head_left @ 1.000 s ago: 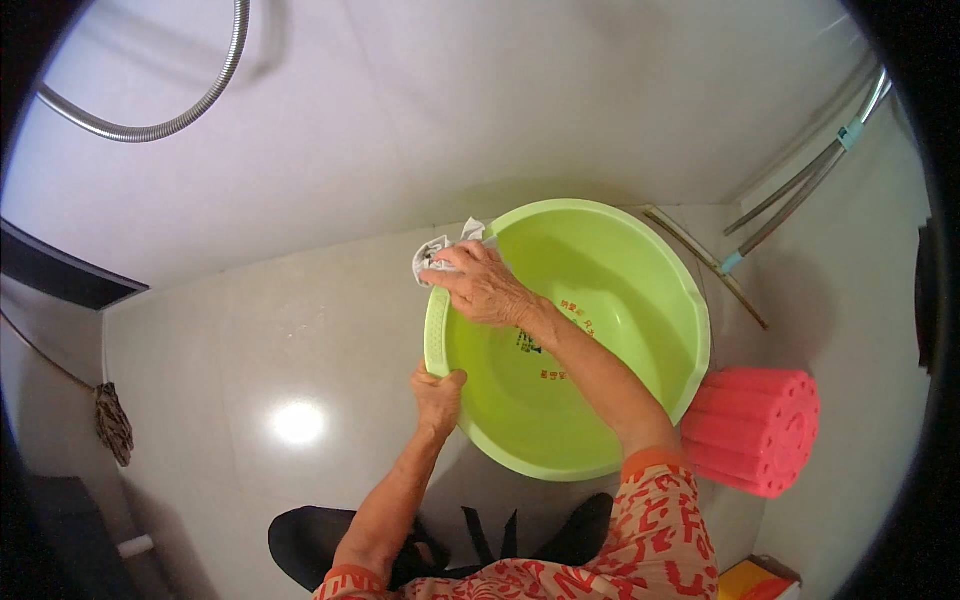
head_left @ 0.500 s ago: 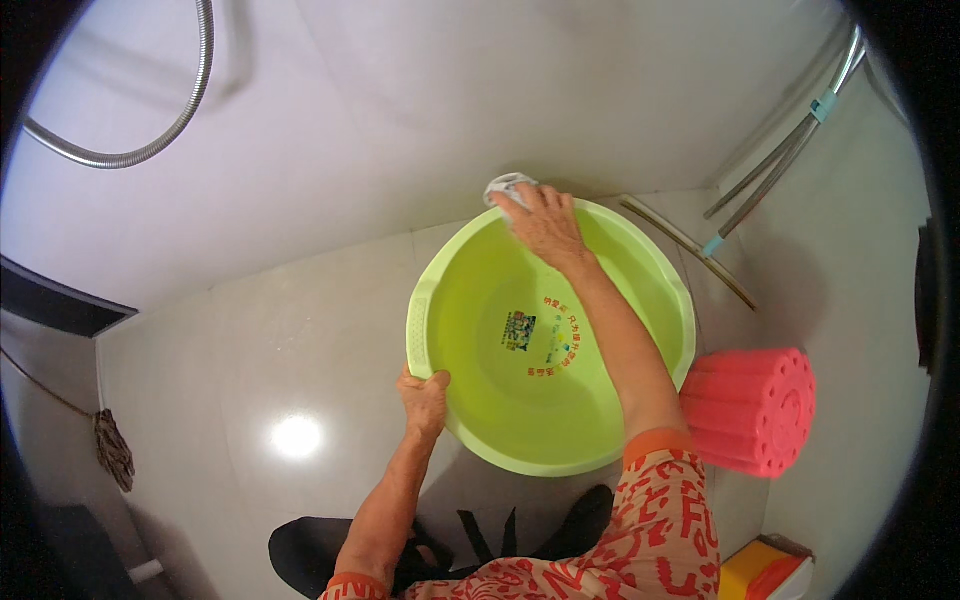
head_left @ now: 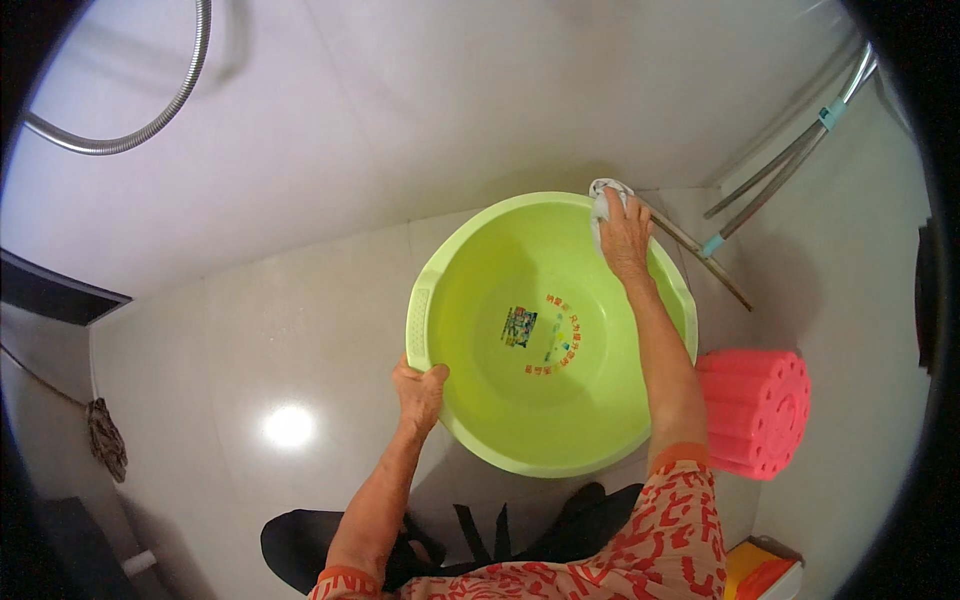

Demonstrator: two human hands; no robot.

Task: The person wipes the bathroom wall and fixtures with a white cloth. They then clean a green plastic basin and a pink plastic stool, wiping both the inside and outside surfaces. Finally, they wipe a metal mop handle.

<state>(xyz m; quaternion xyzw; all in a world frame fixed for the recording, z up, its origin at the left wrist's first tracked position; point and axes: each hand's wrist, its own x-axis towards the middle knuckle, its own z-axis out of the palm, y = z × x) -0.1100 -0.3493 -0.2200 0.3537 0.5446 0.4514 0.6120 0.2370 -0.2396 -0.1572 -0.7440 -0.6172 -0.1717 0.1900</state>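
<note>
A large lime-green plastic basin [head_left: 545,430] is in the middle of the view, with a printed label and red lettering on its inner bottom. My left hand [head_left: 420,393] grips its rim at the near left, thumb inside and fingers hidden under the edge. At the far right of the rim, my right hand [head_left: 627,238] presses a white cloth [head_left: 600,212] over the edge. Part of the cloth hangs inside the basin, and part sticks up beyond the rim.
Right of the basin a pink fluted plastic stool [head_left: 755,412] lies on its side. Behind it, a metal pole [head_left: 700,250] and thin tubes lean near the wall corner. A metal hose [head_left: 190,95] loops at upper left. A mop head [head_left: 105,438] hangs at far left; a yellow-orange box [head_left: 762,572] stands lower right.
My right hand and the white cloth have slid rightward along the far rim. My left hand keeps its grip on the left side, and the basin has hardly shifted.
</note>
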